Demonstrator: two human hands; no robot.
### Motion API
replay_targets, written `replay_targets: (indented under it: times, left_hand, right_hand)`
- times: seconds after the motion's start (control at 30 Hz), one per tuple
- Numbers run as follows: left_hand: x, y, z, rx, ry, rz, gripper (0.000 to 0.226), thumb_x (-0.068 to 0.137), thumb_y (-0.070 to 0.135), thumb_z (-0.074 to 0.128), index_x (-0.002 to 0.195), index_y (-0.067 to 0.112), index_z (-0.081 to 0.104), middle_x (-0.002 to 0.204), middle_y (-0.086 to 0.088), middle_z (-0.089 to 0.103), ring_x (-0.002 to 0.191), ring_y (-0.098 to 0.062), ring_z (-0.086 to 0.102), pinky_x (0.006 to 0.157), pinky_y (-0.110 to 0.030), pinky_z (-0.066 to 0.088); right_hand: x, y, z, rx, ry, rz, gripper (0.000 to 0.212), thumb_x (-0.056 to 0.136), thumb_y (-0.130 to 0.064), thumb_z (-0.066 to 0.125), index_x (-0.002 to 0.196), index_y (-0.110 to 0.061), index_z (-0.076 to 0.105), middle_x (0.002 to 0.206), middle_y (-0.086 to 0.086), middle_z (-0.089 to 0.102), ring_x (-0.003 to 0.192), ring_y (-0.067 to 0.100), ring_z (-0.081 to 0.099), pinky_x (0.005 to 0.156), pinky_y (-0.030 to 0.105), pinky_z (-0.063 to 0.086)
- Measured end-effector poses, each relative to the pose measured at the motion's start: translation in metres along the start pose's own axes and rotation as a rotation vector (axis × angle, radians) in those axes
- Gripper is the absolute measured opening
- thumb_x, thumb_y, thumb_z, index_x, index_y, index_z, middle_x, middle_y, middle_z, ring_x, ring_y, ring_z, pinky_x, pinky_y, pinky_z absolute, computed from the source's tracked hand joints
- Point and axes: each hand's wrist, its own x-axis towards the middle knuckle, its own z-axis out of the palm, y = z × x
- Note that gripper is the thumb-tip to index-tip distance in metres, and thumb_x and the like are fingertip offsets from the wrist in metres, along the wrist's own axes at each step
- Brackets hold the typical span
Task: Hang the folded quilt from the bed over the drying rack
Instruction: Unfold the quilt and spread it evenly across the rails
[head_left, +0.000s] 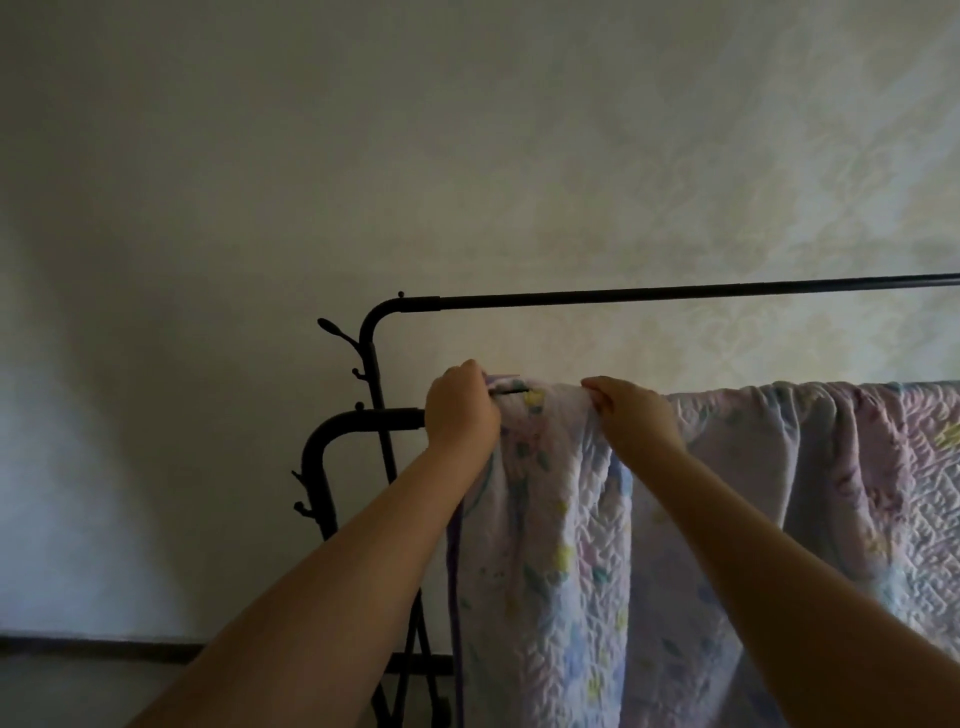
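Both hands (461, 410) (636, 415) grip pinching quilt (675, 519) edge atop rack's (363, 415) lower bar.

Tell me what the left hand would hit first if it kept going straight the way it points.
Probably the upper bar of the rack, or the wall behind it. The left hand grips the quilt edge on the lower bar, pointing up and away; depth is unclear.
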Motion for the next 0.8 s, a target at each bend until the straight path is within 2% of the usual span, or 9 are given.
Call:
replay_targets:
  times: [0.07, 0.1, 0.17, 0.3, 0.37, 0.47, 0.6, 0.67, 0.8]
  left_hand:
    - [-0.002, 0.003, -0.001, -0.108, -0.006, 0.034, 0.030, 0.094, 0.018, 0.053, 0.124, 0.012, 0.055, 0.118, -0.009, 0.064, 0.106, -0.027, 0.060, 0.085, -0.035, 0.048]
    - [-0.002, 0.004, -0.001, -0.150, -0.003, 0.061, 0.033, 0.095, 0.025, 0.056, 0.126, 0.014, 0.054, 0.118, -0.007, 0.065, 0.107, -0.026, 0.060, 0.083, -0.034, 0.047]
    - [-0.004, 0.007, -0.001, -0.165, 0.012, 0.112, 0.030, 0.094, 0.036, 0.058, 0.117, 0.017, 0.057, 0.109, -0.003, 0.067, 0.099, -0.023, 0.063, 0.072, -0.029, 0.043]
    - [-0.007, -0.001, 0.001, -0.224, 0.035, 0.179, 0.017, 0.094, 0.037, 0.058, 0.100, 0.021, 0.061, 0.093, 0.002, 0.061, 0.079, -0.013, 0.057, 0.058, -0.022, 0.038]
    - [-0.008, -0.003, 0.000, -0.300, -0.019, 0.208, 0.015, 0.091, 0.035, 0.063, 0.095, 0.021, 0.067, 0.091, 0.003, 0.063, 0.078, -0.011, 0.057, 0.062, -0.022, 0.044]
    - [-0.007, -0.006, -0.009, -0.444, -0.139, 0.219, 0.011, 0.090, 0.016, 0.065, 0.092, 0.013, 0.075, 0.094, -0.001, 0.071, 0.080, -0.009, 0.061, 0.078, -0.026, 0.052]
    - [0.000, -0.035, -0.020, -0.149, -0.030, 0.172, 0.021, 0.092, 0.007, 0.056, 0.097, 0.010, 0.076, 0.104, -0.012, 0.061, 0.086, -0.023, 0.061, 0.079, -0.027, 0.050]
    - [0.006, -0.063, -0.028, -0.045, 0.034, 0.066, 0.021, 0.092, 0.005, 0.054, 0.102, 0.008, 0.073, 0.109, -0.014, 0.058, 0.091, -0.027, 0.060, 0.078, -0.027, 0.047]
    - [0.014, -0.115, -0.049, 0.083, 0.077, -0.094, 0.024, 0.095, 0.003, 0.050, 0.112, -0.001, 0.068, 0.117, -0.020, 0.056, 0.104, -0.032, 0.058, 0.089, -0.031, 0.045]
  right_hand:
    - [0.004, 0.001, 0.001, -0.009, -0.022, 0.020, 0.035, 0.101, -0.026, 0.037, 0.128, -0.025, 0.060, 0.126, 0.007, 0.065, 0.114, 0.029, 0.059, 0.094, 0.036, 0.045]
    - [0.006, 0.000, 0.001, -0.011, -0.044, 0.029, 0.035, 0.101, -0.027, 0.038, 0.127, -0.027, 0.060, 0.126, 0.006, 0.065, 0.114, 0.030, 0.059, 0.093, 0.036, 0.045]
    - [0.009, 0.001, 0.000, -0.013, -0.071, 0.043, 0.034, 0.101, -0.028, 0.039, 0.126, -0.027, 0.061, 0.126, 0.006, 0.065, 0.114, 0.030, 0.059, 0.094, 0.038, 0.046]
    - [0.007, 0.005, -0.002, -0.036, -0.060, 0.057, 0.035, 0.102, -0.029, 0.036, 0.126, -0.026, 0.061, 0.125, 0.007, 0.065, 0.114, 0.030, 0.059, 0.095, 0.038, 0.045]
    - [0.008, 0.006, -0.003, -0.059, -0.063, 0.068, 0.036, 0.102, -0.030, 0.034, 0.126, -0.026, 0.061, 0.125, 0.008, 0.065, 0.114, 0.031, 0.059, 0.095, 0.039, 0.045]
    - [0.012, 0.005, -0.002, -0.041, -0.069, 0.085, 0.036, 0.102, -0.029, 0.034, 0.123, -0.026, 0.062, 0.124, 0.009, 0.065, 0.112, 0.032, 0.059, 0.095, 0.039, 0.046]
    - [0.012, 0.004, 0.000, -0.055, -0.057, 0.099, 0.036, 0.102, -0.024, 0.033, 0.119, -0.025, 0.064, 0.118, 0.012, 0.067, 0.105, 0.033, 0.061, 0.089, 0.040, 0.049]
    - [0.011, 0.005, 0.000, -0.063, -0.036, 0.107, 0.036, 0.101, -0.023, 0.033, 0.117, -0.025, 0.065, 0.117, 0.013, 0.067, 0.104, 0.034, 0.060, 0.089, 0.042, 0.049]
    - [0.012, 0.004, 0.003, -0.084, -0.030, 0.122, 0.035, 0.100, -0.026, 0.034, 0.117, -0.026, 0.064, 0.116, 0.012, 0.067, 0.102, 0.034, 0.060, 0.086, 0.041, 0.050]
